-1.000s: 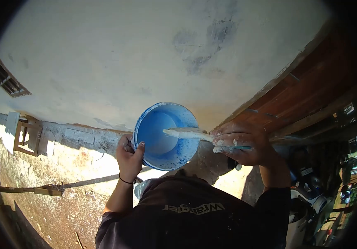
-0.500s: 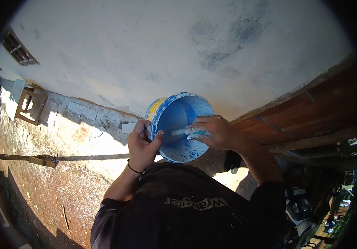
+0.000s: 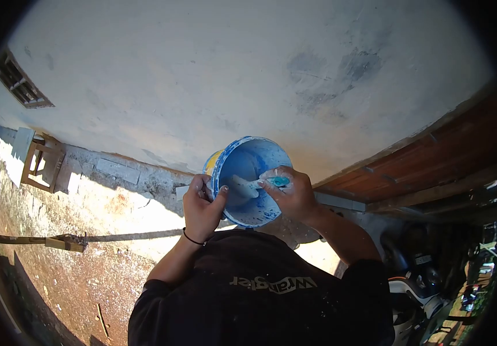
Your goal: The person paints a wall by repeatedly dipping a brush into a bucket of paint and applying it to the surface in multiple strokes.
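In front of the dark shirt (image 3: 254, 277), near the patchy wall (image 3: 219, 75), the bucket (image 3: 248, 155) tips toward the wearer. The left hand (image 3: 203, 210) is closed over its left rim, thumb on the near side. The right hand (image 3: 294, 196) pinches the brush (image 3: 245, 187) by its handle, fingers curled tight, bristle end inside the bucket.

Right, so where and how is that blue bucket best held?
Probably the bucket by its left rim, from the left: its mouth tilts, and the thin edge suits a thumb over it, fingers outside. The left hand grips there, away from the right hand and brush.
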{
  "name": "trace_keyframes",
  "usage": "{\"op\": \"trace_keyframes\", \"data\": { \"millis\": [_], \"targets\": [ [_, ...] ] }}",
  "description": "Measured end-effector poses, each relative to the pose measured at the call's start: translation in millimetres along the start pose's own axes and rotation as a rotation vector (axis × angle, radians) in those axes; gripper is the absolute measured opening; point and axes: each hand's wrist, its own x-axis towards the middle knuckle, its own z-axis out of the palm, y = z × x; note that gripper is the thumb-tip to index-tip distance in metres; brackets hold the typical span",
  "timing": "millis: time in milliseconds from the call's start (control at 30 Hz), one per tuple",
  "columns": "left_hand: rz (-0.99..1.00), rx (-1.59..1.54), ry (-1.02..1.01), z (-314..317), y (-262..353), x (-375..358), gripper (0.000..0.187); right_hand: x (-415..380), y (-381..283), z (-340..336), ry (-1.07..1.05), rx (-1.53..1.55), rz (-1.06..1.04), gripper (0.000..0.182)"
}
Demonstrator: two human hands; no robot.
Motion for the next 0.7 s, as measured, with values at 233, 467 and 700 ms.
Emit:
{"op": "trace_keyframes", "data": {
  "millis": [233,467,700],
  "targets": [
    [-0.01,0.086,-0.002,-13,-8,13,0.018,9,-2,14,0.021,-0.012,0.013,0.015],
    [0.084,0.056,-0.02,-6,-15,18,0.018,-2,2,13,0.007,-0.245,-0.186,0.015],
    [0.022,0.063,-0.049,11,-3,18,0.016,-3,-25,-45,0.15,-0.075,-0.053,0.016]
  ]
}}
